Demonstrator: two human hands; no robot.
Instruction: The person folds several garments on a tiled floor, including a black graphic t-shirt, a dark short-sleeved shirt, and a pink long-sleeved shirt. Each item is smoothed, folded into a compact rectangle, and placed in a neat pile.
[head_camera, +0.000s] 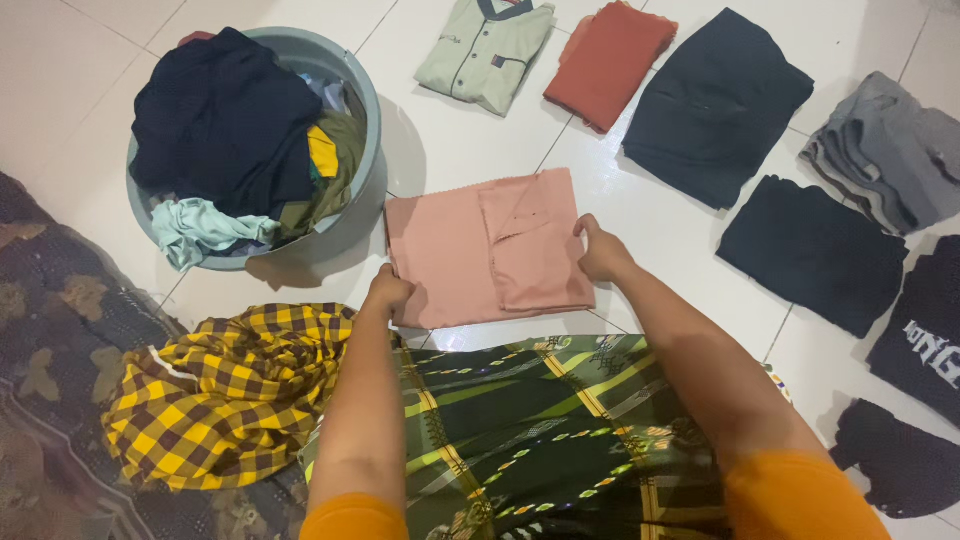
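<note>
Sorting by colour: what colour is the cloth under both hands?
Plain salmon pink cloth, clearest in the head view.

Basin left of cloth, folded stacks right

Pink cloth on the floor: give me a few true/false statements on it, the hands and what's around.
1. Both hands touch the pink cloth. True: the left hand is at its near left edge, the right hand at its right edge.
2. The pink cloth lies inside the basin. False: it lies flat on the tiled floor, right of the grey basin.
3. The basin holds a pile of unfolded clothes. True.
4. The yellow checked cloth is neatly folded. False: it lies crumpled, near the left arm.
5. Folded garments lie beyond the pink cloth. True: a pale green shirt and a rust-red piece.
</note>
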